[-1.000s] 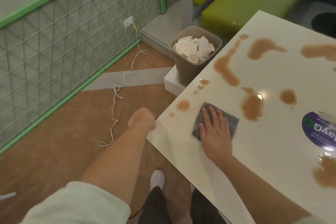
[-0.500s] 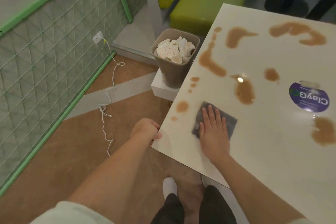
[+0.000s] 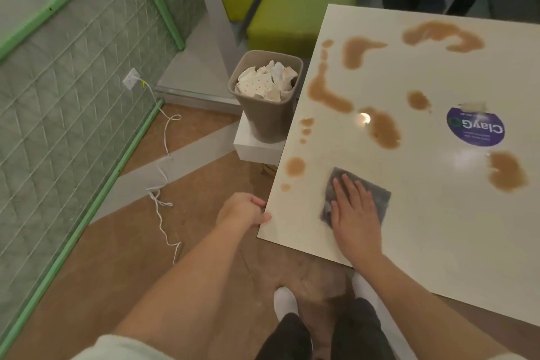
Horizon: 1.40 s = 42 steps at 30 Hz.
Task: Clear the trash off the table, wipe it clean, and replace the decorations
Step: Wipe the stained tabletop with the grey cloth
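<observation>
The right hand (image 3: 355, 215) lies flat, fingers straight, pressing the grey cloth (image 3: 358, 196) near the table's (image 3: 409, 242) near-left corner; the left hand (image 3: 244, 212) grips that corner's edge; the cloth looks soft and limp, best driven under a spread palm through the brown spills (image 3: 382, 127).

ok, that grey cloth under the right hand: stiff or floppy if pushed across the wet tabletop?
Probably floppy: the grey cloth lies flat and thin on the table, with uneven edges. It likely slides easily under the flat right hand, since the surface looks glossy. It may bunch at its free corner when it meets the brown spill.
</observation>
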Available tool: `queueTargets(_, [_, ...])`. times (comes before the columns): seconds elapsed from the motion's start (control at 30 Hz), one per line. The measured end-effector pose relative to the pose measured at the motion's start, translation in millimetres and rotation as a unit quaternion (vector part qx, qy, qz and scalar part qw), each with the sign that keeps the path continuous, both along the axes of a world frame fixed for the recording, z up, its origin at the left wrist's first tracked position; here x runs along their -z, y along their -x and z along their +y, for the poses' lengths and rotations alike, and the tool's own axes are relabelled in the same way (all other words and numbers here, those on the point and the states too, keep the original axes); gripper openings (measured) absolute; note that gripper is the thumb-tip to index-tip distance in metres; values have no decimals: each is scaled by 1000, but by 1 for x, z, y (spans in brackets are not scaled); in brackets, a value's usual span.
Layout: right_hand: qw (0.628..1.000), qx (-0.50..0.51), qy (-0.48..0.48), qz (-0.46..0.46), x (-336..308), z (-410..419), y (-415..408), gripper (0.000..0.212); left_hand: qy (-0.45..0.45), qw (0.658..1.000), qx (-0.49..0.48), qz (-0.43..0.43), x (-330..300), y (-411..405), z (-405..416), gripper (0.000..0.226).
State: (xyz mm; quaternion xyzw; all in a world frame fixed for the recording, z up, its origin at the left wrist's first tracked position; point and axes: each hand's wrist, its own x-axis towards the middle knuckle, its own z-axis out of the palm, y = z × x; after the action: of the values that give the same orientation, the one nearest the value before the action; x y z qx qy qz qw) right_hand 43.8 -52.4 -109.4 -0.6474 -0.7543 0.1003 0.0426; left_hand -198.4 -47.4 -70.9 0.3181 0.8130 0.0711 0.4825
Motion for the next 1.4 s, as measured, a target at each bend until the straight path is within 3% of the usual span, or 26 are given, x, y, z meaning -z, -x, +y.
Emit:
queueTargets(0.17, [999,-18,-10,27,-9,-60,25,49,-6,999,25,-27,7,7,2,24])
queueTargets(0.27, [995,-92,-39,24,-9,-57,52,46,8,995,-15,-102,3,3,3,6])
queueTargets(0.37, [989,-130,-73,27,-7,-34,84,44,34,986,-82,-144,2,4,3,28])
queueTargets(0.47, [993,-106,-50,22,-7,2,102,46,18,979,-118,-163,4,6,4,34])
queueTargets(0.6, [1000,8,-16,10,-10,21,75,51,0,976,-110,-186,5,-2,10,29])
queueTargets(0.67, [999,27,-23,-8,-11,3,68,52,-31,981,-87,-172,8,-6,16,31])
queueTargets(0.77, [999,-34,-10,17,-9,-18,85,51,-63,984,-54,-160,36,-6,26,46])
queueTargets(0.9, [995,-99,-5,28,-4,33,97,54,-87,985,-45,-141,18,-11,34,51])
queueTargets(1.0, [998,-59,19,18,-1,61,74,59,-99,986,-30,-131,33,-11,38,50])
queueTargets(1.17, [998,63,-8,5,1,19,62,57,-95,991,92,-5,-7,-20,43,48])
queueTargets(1.4, [997,-71,14,24,0,47,81,57,-93,983,140,72,-2,-24,50,48])
